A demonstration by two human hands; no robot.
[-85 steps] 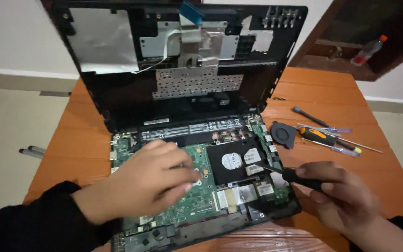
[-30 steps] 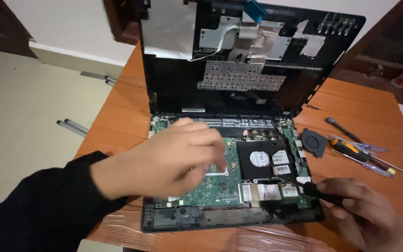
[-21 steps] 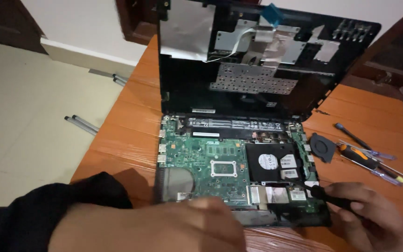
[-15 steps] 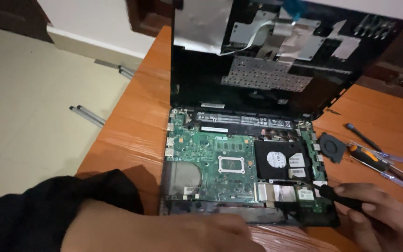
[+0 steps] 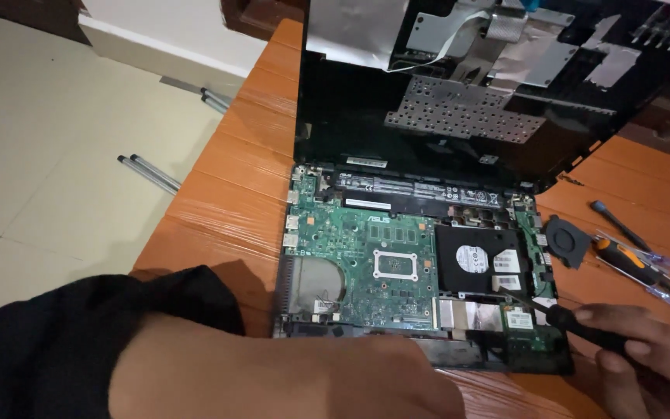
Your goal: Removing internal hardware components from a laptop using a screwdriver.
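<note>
Surface: we work on an orange wooden table (image 5: 226,194) beside a pale tiled floor (image 5: 48,140).
Right fingers: we curl our right hand (image 5: 649,361) around a black-handled screwdriver (image 5: 575,324), thumb and fingers (image 5: 622,348) closed on the handle at the lower right.
Screwdriver tip: its thin shaft slants up and left over the laptop's lower right corner, the tip close to the black hard drive (image 5: 478,264); whether it touches, we cannot tell.
Left fingers: our left hand (image 5: 397,380) lies across the bottom edge of the view, blurred and near the lens; how far its fingers are spread, and whether they hold anything, we cannot tell.
Left hand's place: it sits at the front edge of the opened laptop base (image 5: 420,271), with a black sleeve (image 5: 63,349) behind it.
Laptop: the green circuit board (image 5: 366,256) is bare, and the upper cover (image 5: 474,93) stands tilted up behind it.
Beyond the right hand: a small black fan (image 5: 568,240) lies just beside the base, and spare screwdrivers (image 5: 641,260) lie further right.
Floor: two metal rods (image 5: 149,172) lie left of the table.
</note>
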